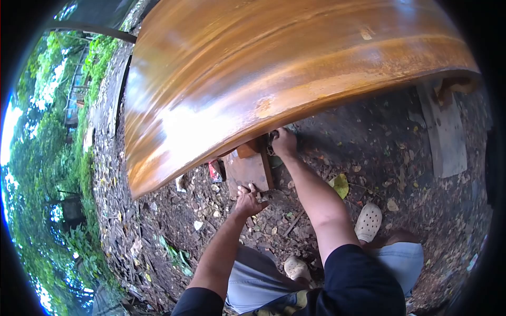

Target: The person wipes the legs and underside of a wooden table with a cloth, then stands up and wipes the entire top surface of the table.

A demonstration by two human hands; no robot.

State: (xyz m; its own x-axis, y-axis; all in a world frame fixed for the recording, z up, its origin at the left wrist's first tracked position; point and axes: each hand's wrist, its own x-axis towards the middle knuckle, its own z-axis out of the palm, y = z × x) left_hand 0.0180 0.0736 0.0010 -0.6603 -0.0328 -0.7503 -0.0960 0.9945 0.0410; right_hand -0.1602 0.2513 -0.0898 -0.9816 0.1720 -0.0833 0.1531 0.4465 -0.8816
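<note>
Bare dirt ground carries it all, strewn with dead leaves and twigs (one big yellow-green leaf stands out). A wooden block stands on it at centre, a red wrapper just beside it, and a grey plank lies well apart.

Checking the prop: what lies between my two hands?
In the head view, a wooden block under the orange hull lies between left hand and right hand.

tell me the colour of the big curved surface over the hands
Glossy orange-brown with streaky rust-like tones; the curved surface shows best in the head view.
</note>
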